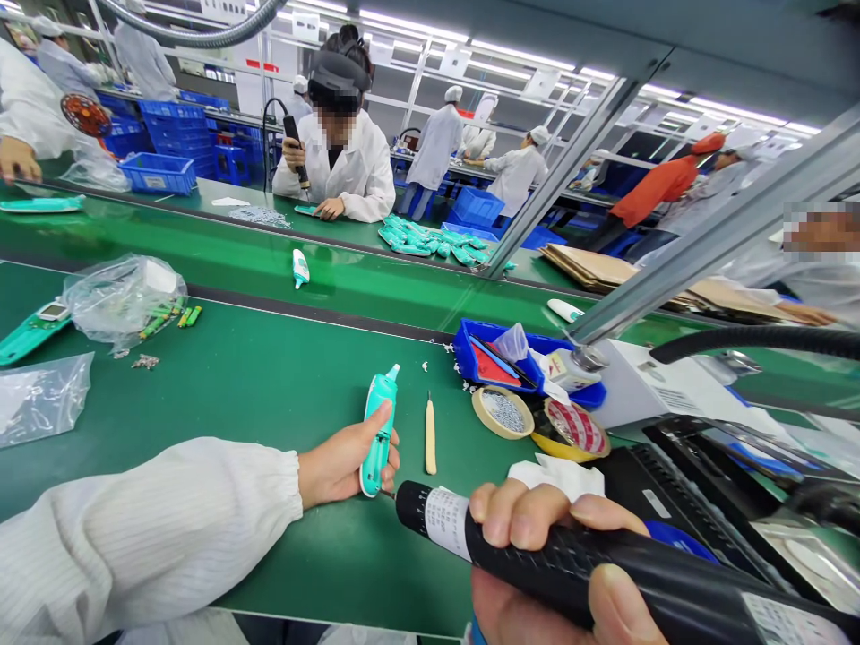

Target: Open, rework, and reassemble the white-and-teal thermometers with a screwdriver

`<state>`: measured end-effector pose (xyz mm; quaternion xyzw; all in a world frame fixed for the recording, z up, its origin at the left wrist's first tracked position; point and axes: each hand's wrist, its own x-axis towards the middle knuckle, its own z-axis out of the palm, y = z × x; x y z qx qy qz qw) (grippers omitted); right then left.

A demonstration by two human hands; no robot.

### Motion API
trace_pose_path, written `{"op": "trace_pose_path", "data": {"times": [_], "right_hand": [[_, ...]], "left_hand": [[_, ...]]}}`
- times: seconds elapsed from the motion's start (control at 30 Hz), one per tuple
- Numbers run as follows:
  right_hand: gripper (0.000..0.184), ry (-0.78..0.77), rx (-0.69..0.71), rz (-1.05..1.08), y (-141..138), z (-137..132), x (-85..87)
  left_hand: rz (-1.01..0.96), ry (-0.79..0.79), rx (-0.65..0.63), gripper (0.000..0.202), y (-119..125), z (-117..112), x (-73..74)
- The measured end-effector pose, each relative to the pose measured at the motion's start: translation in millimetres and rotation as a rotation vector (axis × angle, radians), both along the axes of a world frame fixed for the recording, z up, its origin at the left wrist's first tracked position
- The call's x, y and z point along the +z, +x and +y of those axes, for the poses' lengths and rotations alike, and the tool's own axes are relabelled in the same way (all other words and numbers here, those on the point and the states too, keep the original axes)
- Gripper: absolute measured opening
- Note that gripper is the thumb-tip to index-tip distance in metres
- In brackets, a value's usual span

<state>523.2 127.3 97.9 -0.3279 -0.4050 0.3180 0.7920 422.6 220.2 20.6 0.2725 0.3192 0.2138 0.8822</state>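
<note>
My left hand is shut around a teal plastic handheld device, which stands tilted with its pointed end up. My right hand grips a black tool with a white label, probably an electric screwdriver. Its narrow tip sits at the device's lower end, and the contact is hidden. A white cloth lies just beyond my right hand. A wooden-handled awl lies on the green bench between my hands.
A blue tray of tools, a screw-filled tape roll and a yellow tape roll stand right. A plastic bag lies left. A green conveyor belt runs beyond, with a co-worker across it. A metal frame rises right.
</note>
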Motion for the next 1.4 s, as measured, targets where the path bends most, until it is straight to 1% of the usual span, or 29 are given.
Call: {"op": "trace_pose_path", "data": {"times": [0.17,0.33,0.47,0.67,0.8,1.07,1.3,1.4], "right_hand": [[0.015,-0.007,-0.008,-0.008,0.9,-1.2,1.3],[0.016,-0.012,-0.012,-0.026,0.6,-2.4,2.4],[0.015,-0.011,-0.019,-0.019,-1.5,0.0,0.7],[0.013,-0.014,-0.012,-0.042,-5.8,2.7,-2.8],[0.013,0.011,-0.015,-0.054,-8.8,3.8,-2.9],[0.012,0.043,0.003,-0.075,-12.6,7.4,-4.1],[0.011,0.058,-0.016,-0.075,-19.2,9.0,-5.9],[0.013,0.061,-0.025,-0.091,-15.3,5.7,-3.9]], "left_hand": [[-0.012,0.007,-0.003,0.055,0.0,1.0,-1.2],[-0.015,-0.034,-0.007,0.055,0.7,2.2,-1.7],[-0.006,-0.011,-0.008,0.057,0.8,1.7,-2.2],[0.003,-0.012,0.031,0.055,0.7,0.8,-0.9],[-0.009,-0.055,0.062,0.053,0.5,0.8,-0.9],[-0.022,-0.096,0.064,0.054,-0.2,1.9,-2.7],[-0.001,-0.1,0.082,0.052,0.1,1.7,-0.8],[-0.011,-0.1,0.069,0.051,-0.1,0.8,-0.2]]}}
